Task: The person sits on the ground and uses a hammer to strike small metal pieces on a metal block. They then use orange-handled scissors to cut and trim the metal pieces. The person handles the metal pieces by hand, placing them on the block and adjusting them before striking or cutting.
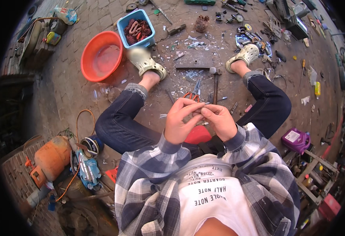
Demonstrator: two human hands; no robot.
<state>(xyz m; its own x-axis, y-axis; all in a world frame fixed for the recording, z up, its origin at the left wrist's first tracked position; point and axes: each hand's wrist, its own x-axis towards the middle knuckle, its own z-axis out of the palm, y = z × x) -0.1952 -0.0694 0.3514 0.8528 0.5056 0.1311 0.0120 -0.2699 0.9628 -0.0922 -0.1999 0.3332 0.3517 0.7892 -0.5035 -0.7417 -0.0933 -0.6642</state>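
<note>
Soft, even daylight; edges bowed

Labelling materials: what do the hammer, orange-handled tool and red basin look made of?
Hammer: dull grey head, likely steel; brown handle, possibly wood. Orange-handled tool: grey metallic-looking end; evenly coloured grips, probably plastic. Red basin: probably moulded plastic, uniform colour, smooth, slight sheen.

On my feed I've got the hammer (215, 88) on the ground ahead of the hands (177, 122), basin (105, 59) off left, tub (151, 41) just beside it, jug (297, 142) out right.

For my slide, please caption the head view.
Left hand and right hand close together, a hammer on littered ground beyond.
</note>
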